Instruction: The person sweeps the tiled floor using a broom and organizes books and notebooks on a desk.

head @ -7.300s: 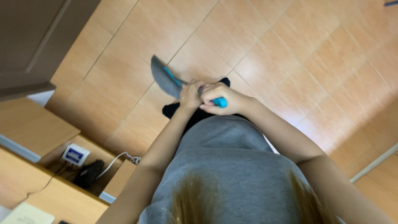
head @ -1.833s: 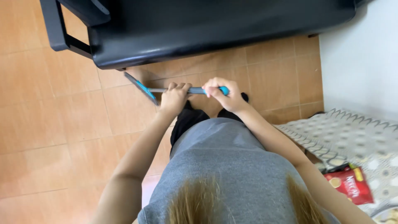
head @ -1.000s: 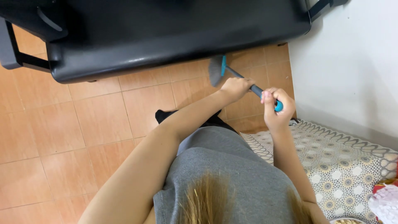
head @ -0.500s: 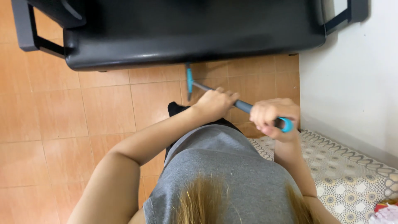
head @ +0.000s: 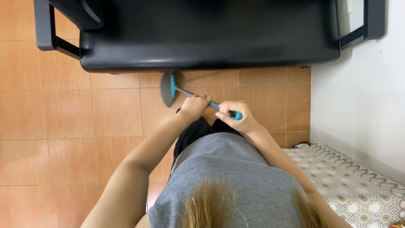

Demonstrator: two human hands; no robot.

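Broom (head: 168,88) with a grey fan of bristles and a teal collar sits low on the tan tiled floor (head: 63,114), its head just in front of the near edge of the black padded bench (head: 211,50), close to where the bench's underside begins. Both hands are wrapped shut around the slim handle: the left hand (head: 195,106) grips farther down the shaft, nearer the bristles, and the right hand (head: 236,117) closes over the teal end cap, nearer the body. The handle runs from the right hand, up and to the left, toward the bench. To sweep well here, I judge that the bristles should stay flat against the tiles and the handle should stay low, so the head can slip under the bench's edge rather than knock against it. The lower hand steers and presses; the upper hand serves as a pivot. Short strokes drawn back toward the feet would probably gather dust better than long pushes. On the right stands a white wall (head: 363,109), and a patterned mat (head: 358,190) lies near it; the bristles are best kept off the mat's fringe.
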